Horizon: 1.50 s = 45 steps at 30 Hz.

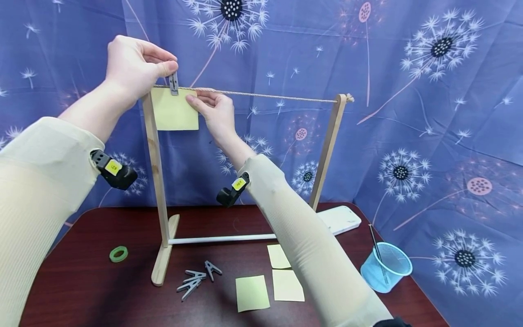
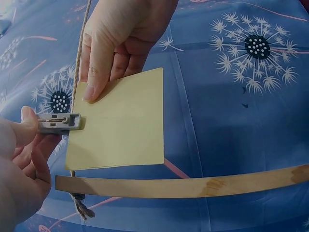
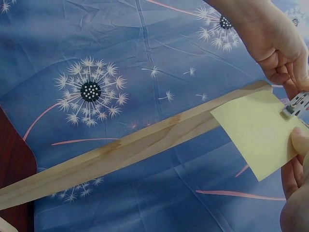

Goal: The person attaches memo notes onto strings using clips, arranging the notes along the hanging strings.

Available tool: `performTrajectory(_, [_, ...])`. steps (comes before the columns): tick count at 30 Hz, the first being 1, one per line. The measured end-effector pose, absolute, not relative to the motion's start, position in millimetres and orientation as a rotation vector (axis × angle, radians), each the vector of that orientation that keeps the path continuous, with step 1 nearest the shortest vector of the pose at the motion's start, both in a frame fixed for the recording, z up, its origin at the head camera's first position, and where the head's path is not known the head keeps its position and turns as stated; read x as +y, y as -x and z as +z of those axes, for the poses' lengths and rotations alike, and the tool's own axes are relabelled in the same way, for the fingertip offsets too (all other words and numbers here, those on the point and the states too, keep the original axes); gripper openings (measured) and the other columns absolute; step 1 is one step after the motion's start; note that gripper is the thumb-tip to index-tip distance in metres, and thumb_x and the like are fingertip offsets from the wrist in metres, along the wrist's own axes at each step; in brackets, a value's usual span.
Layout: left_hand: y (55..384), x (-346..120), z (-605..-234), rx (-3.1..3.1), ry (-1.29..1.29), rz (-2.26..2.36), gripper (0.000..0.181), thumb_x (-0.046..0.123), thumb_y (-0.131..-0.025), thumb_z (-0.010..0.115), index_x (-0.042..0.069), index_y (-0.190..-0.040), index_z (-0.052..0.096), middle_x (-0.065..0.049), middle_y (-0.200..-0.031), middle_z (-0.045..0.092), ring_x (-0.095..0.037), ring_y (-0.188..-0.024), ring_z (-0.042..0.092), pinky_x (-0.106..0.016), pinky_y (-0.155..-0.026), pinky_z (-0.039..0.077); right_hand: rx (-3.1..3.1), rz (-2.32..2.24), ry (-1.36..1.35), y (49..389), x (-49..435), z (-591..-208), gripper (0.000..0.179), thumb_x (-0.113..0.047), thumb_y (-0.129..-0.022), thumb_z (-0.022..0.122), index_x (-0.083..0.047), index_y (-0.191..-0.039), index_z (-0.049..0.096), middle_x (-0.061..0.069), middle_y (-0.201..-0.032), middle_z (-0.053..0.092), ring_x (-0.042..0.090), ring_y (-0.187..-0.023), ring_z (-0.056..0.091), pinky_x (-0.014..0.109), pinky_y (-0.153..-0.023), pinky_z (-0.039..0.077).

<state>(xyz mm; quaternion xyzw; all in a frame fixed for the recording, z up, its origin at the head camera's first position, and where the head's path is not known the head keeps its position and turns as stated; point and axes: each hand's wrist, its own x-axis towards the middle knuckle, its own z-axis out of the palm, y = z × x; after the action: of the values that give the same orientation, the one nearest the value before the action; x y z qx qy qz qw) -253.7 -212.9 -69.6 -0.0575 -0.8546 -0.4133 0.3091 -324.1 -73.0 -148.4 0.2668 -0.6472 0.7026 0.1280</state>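
Observation:
My left hand pinches a grey clothespin from above at the left end of a string. The clothespin's lower end overlaps the top edge of a yellow sticky note, which hangs flat at the string beside the left wooden post. My right hand holds the note near its upper right corner, thumb in front and fingers behind. In the left wrist view the clothespin lies across the note's edge. The right wrist view shows the right thumb on the note, just below the clothespin.
Several grey clothespins lie on the dark table, with a green tape roll to their left. Yellow notes lie near the right forearm. A blue mesh cup holding a thin stick stands at the right. A white bar joins the stand's feet.

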Motion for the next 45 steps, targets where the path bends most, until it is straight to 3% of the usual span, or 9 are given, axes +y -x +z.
performTrajectory(4, [253,-215,-71,-2.296,0.146,-1.047,0.041,0.035,-0.091,0.068,0.009,-0.123,0.069,0.032,-0.072,0.06,-0.009,-0.118,0.051,-0.017,-0.076,0.037,-1.885,2.041,-0.775,324,-73,-148,0.029,-0.008,-0.089,0.071,0.007,-0.114,0.067,0.02,-0.11,0.071,0.02,-0.098,0.07,0.013,-0.08,0.052])
performTrajectory(13, [254,-218,-72,-2.348,0.176,-1.039,0.047,0.037,-0.091,0.068,0.01,-0.129,0.065,0.027,-0.086,0.067,-0.009,-0.115,0.057,-0.012,-0.073,0.041,-1.873,2.02,-0.829,325,-71,-151,0.03,-0.008,-0.09,0.07,0.008,-0.115,0.065,0.023,-0.11,0.07,0.021,-0.097,0.069,0.014,-0.078,0.052])
performTrajectory(17, [254,-218,-71,-2.412,0.177,-0.983,0.052,0.041,-0.092,0.066,0.012,-0.134,0.061,0.008,-0.114,0.072,-0.017,-0.126,0.055,-0.021,-0.092,0.048,-1.871,2.032,-0.815,325,-70,-149,0.029,-0.008,-0.09,0.07,0.007,-0.115,0.066,0.022,-0.111,0.07,0.02,-0.097,0.07,0.013,-0.079,0.052])
performTrajectory(20, [253,-218,-70,-2.446,0.197,-0.96,0.054,0.042,-0.093,0.064,0.013,-0.138,0.057,-0.004,-0.131,0.065,-0.024,-0.13,0.053,-0.037,-0.107,0.044,-1.867,2.051,-0.794,324,-69,-148,0.028,-0.007,-0.09,0.07,0.007,-0.115,0.067,0.02,-0.111,0.071,0.019,-0.099,0.07,0.014,-0.08,0.052])
performTrajectory(32, [249,-216,-69,-2.48,0.239,-1.0,0.059,0.041,-0.095,0.061,0.011,-0.144,0.049,-0.016,-0.144,0.052,-0.031,-0.137,0.044,-0.045,-0.116,0.032,-1.866,2.055,-0.817,325,-64,-148,0.031,-0.005,-0.09,0.069,0.008,-0.118,0.065,0.022,-0.115,0.069,0.024,-0.104,0.068,0.015,-0.081,0.053])
performTrajectory(39, [248,-216,-69,-2.506,0.222,-0.98,0.059,0.041,-0.095,0.06,0.01,-0.144,0.049,-0.017,-0.144,0.052,-0.033,-0.137,0.043,-0.048,-0.116,0.031,-1.877,2.056,-0.81,325,-63,-150,0.031,-0.005,-0.089,0.07,0.007,-0.117,0.065,0.019,-0.113,0.07,0.02,-0.102,0.07,0.017,-0.083,0.053])
performTrajectory(45, [247,-217,-69,-2.542,0.223,-0.952,0.06,0.04,-0.096,0.057,0.009,-0.146,0.046,-0.02,-0.145,0.049,-0.036,-0.136,0.043,-0.05,-0.115,0.031,-1.839,2.064,-0.851,327,-62,-154,0.03,-0.002,-0.088,0.07,0.009,-0.116,0.066,0.023,-0.112,0.07,0.024,-0.1,0.07,0.021,-0.083,0.055])
